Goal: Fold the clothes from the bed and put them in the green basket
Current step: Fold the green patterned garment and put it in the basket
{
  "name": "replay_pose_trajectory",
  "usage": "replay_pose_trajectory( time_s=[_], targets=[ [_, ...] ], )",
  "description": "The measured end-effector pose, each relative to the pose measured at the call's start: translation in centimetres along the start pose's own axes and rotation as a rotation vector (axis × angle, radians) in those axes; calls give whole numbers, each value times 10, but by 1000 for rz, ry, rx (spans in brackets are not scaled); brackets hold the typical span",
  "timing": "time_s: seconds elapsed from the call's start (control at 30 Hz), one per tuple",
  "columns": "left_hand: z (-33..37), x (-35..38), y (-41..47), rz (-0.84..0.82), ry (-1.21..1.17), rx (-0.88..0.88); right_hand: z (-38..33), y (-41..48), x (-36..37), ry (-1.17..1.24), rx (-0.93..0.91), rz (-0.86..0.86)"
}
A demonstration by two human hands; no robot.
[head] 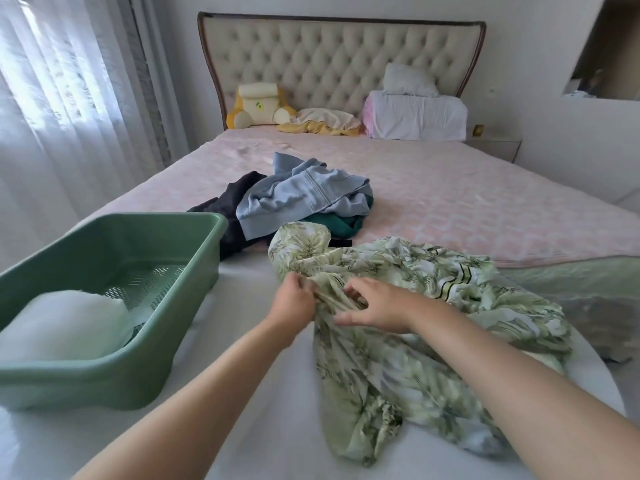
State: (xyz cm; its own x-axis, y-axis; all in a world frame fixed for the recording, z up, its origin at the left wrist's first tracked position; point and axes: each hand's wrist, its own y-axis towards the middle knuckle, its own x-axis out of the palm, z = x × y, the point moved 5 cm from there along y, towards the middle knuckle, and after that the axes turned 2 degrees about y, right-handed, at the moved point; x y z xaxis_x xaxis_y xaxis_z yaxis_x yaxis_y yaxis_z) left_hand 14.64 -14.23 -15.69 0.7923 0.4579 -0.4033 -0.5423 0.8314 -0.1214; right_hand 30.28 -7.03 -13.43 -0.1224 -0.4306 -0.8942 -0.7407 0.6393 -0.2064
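Observation:
A crumpled green leaf-print garment point(415, 306) lies on the near end of the bed, spread toward the right. My left hand point(292, 303) pinches a bunch of its fabric at the left edge. My right hand point(375, 308) rests on the cloth just beside it, fingers loosely spread and touching the fabric. The green basket point(194, 244) stands at the left with a white folded item point(65, 327) in its near corner. Behind the garment sits a pile of a light blue piece point(304, 199), a black one point(235, 202) and a dark green one point(346, 223).
A pink bedspread point(467, 195) covers the far part of the bed, with a white sheet point(270, 393) at the near end. Pillows, a yellow cushion point(258, 105) and a tufted headboard point(339, 57) are at the back. Curtains point(69, 81) hang on the left.

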Motion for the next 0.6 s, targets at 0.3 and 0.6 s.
replay_pose_trajectory(
  time_s=[0.3, 0.6],
  targets=[
    [67, -95, -25, 491, 1346, 395, -5, -19, 21, -153, 120, -128],
    [20, -42, -60, -264, 844, 518, -32, -38, -5, -399, 138, 328]
  ],
)
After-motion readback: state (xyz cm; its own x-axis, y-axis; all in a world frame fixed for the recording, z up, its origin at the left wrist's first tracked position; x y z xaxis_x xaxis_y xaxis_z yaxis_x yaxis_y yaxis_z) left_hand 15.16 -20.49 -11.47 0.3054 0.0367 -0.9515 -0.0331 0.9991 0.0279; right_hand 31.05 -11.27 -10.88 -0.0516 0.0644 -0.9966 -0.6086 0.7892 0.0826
